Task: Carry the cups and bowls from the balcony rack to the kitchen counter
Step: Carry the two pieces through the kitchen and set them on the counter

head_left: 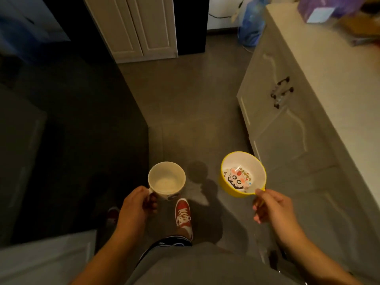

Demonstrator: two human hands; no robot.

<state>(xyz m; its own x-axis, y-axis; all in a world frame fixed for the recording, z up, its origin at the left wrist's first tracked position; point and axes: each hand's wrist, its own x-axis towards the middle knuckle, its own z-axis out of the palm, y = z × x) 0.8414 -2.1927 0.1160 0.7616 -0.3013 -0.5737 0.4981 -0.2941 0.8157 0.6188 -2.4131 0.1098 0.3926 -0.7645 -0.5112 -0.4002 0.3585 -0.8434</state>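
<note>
Head view, looking down: what is each hand carrying, and where does the drop-off lie from them?

— The left hand (135,204) is curled closed around the handle of a pale cup (166,179), held upright with its mouth facing up and nothing visible inside. The right hand (271,204) pinches the small tab handle of a yellow bowl (242,174), white inside with a cartoon print, also level and empty.

— And the counter?

— The counter (337,83) runs along the person's right side, its pale top stretching from near the right arm away toward the far end, where a purple box (316,9) and other blurred clutter sit. Cabinet doors (281,128) face the walkway below it.

— So which hand is nearer?

— The right one, clearly. The bowl hangs just beside the cabinet front, over the grey floor (185,112), but below the level of the top as far as I can judge. The cup is further left, above a red shoe (183,213), with the bowl between it and the counter.

— What does the next move turn on?

— I'd say a lift and a swing to the right. The bowl should land first on the bare stretch; the cup then has to cross the body, or the person turns to face the counter.

— Risks?

— A pinch on a small tab is a thin hold; the bowl could tip if it clips the edge.
</note>
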